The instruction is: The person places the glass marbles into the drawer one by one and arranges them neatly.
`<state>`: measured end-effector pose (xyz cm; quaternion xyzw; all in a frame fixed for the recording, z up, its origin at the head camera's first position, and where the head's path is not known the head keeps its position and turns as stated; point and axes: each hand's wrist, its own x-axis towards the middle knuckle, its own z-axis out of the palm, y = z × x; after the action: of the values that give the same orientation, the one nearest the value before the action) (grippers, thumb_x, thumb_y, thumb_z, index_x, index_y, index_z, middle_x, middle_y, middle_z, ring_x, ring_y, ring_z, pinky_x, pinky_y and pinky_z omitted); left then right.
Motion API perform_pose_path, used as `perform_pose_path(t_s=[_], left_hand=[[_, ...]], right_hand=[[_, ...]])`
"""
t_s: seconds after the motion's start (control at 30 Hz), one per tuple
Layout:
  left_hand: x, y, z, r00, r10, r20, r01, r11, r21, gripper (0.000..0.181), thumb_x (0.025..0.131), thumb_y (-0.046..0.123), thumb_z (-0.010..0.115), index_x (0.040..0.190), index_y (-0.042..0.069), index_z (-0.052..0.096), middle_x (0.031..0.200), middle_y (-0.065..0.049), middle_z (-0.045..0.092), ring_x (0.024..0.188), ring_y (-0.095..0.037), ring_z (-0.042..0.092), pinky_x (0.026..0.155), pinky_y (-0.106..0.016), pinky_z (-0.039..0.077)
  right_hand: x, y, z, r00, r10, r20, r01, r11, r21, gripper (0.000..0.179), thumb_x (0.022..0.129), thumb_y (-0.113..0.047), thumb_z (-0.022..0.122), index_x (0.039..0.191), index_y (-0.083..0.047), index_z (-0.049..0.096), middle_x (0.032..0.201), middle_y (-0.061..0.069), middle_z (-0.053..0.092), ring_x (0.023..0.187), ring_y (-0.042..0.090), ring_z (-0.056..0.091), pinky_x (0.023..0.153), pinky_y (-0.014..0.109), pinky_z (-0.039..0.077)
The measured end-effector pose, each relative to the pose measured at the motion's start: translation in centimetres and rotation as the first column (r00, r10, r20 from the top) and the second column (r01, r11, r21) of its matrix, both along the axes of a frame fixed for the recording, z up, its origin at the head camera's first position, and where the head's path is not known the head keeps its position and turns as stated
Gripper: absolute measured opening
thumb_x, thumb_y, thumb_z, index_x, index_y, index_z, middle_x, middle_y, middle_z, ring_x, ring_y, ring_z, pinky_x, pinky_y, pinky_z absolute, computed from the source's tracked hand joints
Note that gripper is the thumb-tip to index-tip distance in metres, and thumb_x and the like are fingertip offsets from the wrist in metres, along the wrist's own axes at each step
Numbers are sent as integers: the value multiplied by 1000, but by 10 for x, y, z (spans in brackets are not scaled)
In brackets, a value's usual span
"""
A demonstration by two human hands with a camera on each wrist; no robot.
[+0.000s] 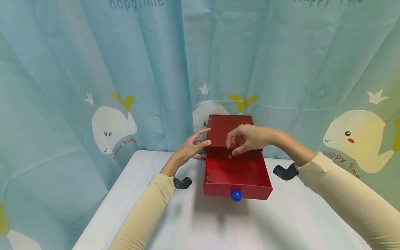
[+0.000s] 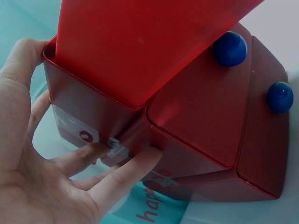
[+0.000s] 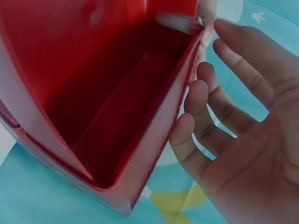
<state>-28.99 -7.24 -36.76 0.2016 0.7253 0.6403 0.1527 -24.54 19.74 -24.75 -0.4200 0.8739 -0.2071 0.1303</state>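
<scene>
A red box cabinet (image 1: 222, 130) stands on the table, its upper drawer (image 1: 237, 190) pulled out toward me. My left hand (image 1: 191, 147) touches the cabinet's left side, fingers spread; in the left wrist view the fingertips (image 2: 152, 156) lie against its side wall. Over the back of the drawer, my right hand (image 1: 247, 139) hovers with bent fingers. A small brownish thing (image 1: 230, 157) shows just under its fingertips. In the right wrist view the thumb and fingers are apart, with a blurred pale thing (image 3: 177, 22) near the drawer rim. Small gold-brown trinkets (image 1: 207, 178) lie in the drawer's front left corner.
A blue knob (image 1: 236, 196) sits on the pulled-out drawer's front. Lower drawers with blue knobs (image 2: 230, 49) appear in the left wrist view. The white table (image 1: 150, 163) ends close to a blue whale-print curtain (image 1: 150, 76) behind the cabinet.
</scene>
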Motion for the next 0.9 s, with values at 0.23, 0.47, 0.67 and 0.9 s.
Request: perform_pose_path(t_s=[0.23,0.47,0.67,0.9], left_hand=[[0,0,0,1000,-4,1,4,1000,0,58,100,34,66,153,40,44,147,-16,54,128,-37,59,89,-58,57],[0,-1,1,1000,-7,-3,8,1000,8,58,100,33,66,153,39,44,147,-16,54,128,-36,59,86,-55,59],[1,0,2,1000,-9,-4,9,1000,6,58,100,34,66,153,39,44,146,-16,54,128,-38,59,86,-54,60],[1,0,0,1000,-6,0,6,1000,8,58,101,32,65,154,40,43,147,-16,54,127,-37,59,87,-54,59]], right_hand=[[-1,3,0,1000,-2,0,2,1000,-17,26,88,-24,82,111,-15,73,97,-2,68,92,19,64,78,38,60],[3,6,3,1000,-19,-14,19,1000,-20,31,89,-27,82,116,-16,73,100,0,68,91,17,64,76,36,59],[10,10,1,999,-29,-42,28,999,-38,34,89,-30,81,118,-17,71,103,3,69,91,17,65,76,38,60],[20,17,-1,996,-60,-66,55,996,-71,35,89,-31,81,121,-18,70,105,5,68,89,18,65,73,38,61]])
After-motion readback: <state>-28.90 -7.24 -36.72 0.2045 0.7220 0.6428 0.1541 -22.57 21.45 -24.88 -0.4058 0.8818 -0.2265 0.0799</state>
